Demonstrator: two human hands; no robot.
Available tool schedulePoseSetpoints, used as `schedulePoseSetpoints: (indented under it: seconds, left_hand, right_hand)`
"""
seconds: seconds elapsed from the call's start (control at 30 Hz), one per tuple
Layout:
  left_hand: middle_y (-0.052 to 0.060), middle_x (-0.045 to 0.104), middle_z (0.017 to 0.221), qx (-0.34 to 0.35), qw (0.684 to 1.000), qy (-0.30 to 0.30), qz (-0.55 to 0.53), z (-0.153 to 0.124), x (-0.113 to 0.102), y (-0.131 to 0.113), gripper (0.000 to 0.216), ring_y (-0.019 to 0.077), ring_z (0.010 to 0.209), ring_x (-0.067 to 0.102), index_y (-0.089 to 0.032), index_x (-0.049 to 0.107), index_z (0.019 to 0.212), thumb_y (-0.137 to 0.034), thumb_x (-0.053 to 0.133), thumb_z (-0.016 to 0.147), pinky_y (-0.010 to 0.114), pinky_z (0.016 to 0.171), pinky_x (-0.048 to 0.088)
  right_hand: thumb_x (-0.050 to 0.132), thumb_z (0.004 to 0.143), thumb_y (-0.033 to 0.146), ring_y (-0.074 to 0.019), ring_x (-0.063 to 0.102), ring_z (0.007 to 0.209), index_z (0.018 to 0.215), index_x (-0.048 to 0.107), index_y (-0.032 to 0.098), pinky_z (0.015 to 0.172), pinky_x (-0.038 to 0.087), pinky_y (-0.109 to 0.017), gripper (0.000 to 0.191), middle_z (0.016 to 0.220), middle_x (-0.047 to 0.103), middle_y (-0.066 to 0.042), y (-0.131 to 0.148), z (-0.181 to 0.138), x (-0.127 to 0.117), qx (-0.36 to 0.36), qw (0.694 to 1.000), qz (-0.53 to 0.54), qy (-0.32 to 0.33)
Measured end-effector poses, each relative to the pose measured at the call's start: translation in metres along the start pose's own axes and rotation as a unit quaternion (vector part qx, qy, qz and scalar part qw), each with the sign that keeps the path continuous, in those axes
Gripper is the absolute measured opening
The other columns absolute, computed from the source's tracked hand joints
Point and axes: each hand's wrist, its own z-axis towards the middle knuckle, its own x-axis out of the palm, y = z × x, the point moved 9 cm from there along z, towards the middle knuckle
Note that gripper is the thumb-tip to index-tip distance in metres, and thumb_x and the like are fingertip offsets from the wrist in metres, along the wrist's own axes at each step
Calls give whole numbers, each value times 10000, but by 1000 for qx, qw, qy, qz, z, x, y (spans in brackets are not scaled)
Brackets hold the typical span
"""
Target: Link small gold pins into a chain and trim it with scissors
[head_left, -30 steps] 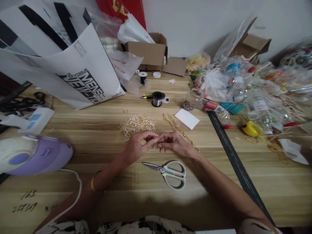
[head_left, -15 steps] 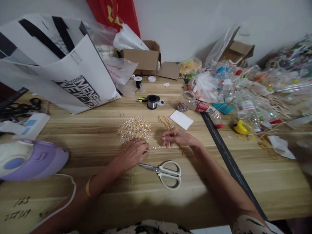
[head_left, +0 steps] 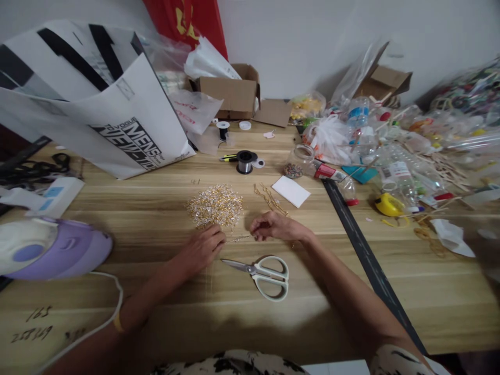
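Observation:
A thin beaded chain [head_left: 239, 239] stretches between my two hands, just above the wooden tabletop. My left hand [head_left: 209, 240] pinches one end of it beside a heap of gold and clear beads [head_left: 214, 205]. The other end runs into the curled fingers of my right hand [head_left: 275, 227]. Gold chains [head_left: 269, 198] lie on the table beyond my right hand, and part of them passes behind it. Below both hands rest scissors [head_left: 260, 275] with pale handles, their blades pointing left.
Behind the beads stand a wire spool [head_left: 245, 162] and a jar of beads [head_left: 295, 165]. A white card [head_left: 291, 191] lies to the right. A purple iron [head_left: 74, 247] and its cord sit at left, below a large paper bag [head_left: 128, 120]. Plastic bottles [head_left: 394, 169] crowd the right.
My left hand has drawn back to the left, away from the bead heap. My right hand has shifted slightly left, the beaded chain still between them.

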Motion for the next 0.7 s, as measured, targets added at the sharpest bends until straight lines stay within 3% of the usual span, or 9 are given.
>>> schedulePoseSetpoints:
  seconds: [0.27, 0.53, 0.7]
  left_hand:
    - [52, 565, 889, -17, 1000, 1, -21, -16, -6, 13, 239, 170, 856, 523, -165, 581, 814, -194, 375, 931, 295, 775, 426]
    - [63, 595, 952, -48, 998, -19, -42, -25, -9, 28, 163, 190, 923, 542, -175, 602, 947, -174, 454, 881, 320, 826, 446]
    - [64, 604, 988, -70, 996, -35, -31, -30, -12, 35, 169, 208, 947, 552, -185, 599, 980, -225, 512, 841, 336, 836, 460]
  right_hand:
    - [508, 716, -2, -92, 583, 625, 850, 622, 125, 571, 406, -185, 217, 705, 624, 9, 13, -1, 6, -31, 986, -160, -34]
    - [517, 796, 45, -95, 519, 643, 829, 615, 137, 591, 342, -199, 138, 741, 618, -2, 27, -6, 9, -57, 953, -297, -33]
    - [506, 835, 66, -114, 538, 712, 825, 613, 148, 632, 327, -211, 135, 794, 634, -26, 24, -7, 8, -30, 931, -362, -20]
